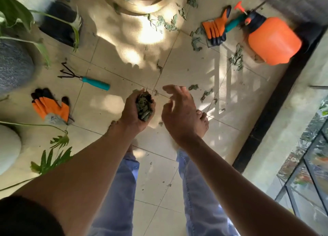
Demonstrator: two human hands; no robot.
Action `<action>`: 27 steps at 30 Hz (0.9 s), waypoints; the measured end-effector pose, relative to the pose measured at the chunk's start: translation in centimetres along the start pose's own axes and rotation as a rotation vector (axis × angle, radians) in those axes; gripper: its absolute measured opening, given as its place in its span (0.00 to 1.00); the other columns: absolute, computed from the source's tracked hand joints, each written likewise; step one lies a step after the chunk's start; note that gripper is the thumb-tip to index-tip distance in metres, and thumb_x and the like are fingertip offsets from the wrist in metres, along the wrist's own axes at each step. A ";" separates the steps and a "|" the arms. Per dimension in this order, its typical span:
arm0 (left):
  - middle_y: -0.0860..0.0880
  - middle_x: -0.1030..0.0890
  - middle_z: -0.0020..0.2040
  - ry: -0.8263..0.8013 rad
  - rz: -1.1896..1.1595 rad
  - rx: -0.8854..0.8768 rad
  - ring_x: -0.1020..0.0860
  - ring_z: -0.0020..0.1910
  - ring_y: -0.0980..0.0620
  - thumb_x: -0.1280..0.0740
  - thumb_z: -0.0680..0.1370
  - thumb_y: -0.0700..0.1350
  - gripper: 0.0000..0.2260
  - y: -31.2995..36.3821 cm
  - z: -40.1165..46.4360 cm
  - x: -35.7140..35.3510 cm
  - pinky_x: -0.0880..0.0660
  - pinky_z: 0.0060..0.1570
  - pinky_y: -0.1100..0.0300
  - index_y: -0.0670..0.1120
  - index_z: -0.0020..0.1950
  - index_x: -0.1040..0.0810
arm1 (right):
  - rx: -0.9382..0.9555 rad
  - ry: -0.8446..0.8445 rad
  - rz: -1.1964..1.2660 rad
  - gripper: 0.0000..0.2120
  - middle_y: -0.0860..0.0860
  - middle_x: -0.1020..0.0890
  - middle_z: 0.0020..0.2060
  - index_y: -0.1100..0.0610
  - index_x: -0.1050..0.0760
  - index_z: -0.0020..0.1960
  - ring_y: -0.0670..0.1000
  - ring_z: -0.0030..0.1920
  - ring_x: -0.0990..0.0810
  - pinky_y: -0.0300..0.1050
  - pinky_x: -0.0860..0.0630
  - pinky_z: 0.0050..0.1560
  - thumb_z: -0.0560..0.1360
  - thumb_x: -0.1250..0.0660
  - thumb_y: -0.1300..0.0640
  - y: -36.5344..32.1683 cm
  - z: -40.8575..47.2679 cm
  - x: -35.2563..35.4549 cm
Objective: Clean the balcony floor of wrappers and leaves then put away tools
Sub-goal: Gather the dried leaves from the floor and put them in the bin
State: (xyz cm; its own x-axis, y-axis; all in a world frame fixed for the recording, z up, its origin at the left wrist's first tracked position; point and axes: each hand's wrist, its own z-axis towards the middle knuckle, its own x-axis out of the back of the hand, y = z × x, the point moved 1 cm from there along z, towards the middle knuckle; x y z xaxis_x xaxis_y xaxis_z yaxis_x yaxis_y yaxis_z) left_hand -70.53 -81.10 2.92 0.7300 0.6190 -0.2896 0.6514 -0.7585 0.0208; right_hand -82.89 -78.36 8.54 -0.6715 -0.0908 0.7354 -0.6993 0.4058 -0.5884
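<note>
Bare tile (113,61) lies open ahead, flanked by hand rake (85,77) and scattered leaves (205,93).

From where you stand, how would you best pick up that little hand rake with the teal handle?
Probably by the teal handle of the hand rake, coming from above. It lies flat on the tile with nothing touching it, the handle end nearer the feet and the black prongs pointing toward the plant pots. The right hand is free; the left hand holds leaves.
</note>
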 end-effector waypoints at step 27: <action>0.49 0.21 0.36 -0.002 0.003 0.024 0.23 0.35 0.53 0.31 0.79 0.50 0.08 1.5 10.9 12.7 0.25 0.27 0.64 0.49 0.42 0.23 | -0.042 -0.118 -0.056 0.16 0.56 0.25 0.51 0.59 0.30 0.61 0.50 0.42 0.28 0.34 0.35 0.34 0.74 0.35 0.68 11.5 7.8 -22.1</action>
State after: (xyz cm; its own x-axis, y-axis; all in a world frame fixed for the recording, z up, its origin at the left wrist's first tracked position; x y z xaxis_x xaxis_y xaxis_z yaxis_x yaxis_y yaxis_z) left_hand -62.48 -76.62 -11.12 0.7317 0.6162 -0.2916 0.6438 -0.7652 -0.0017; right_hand -78.03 -78.78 -17.14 -0.6576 -0.2199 0.7206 -0.7274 0.4342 -0.5313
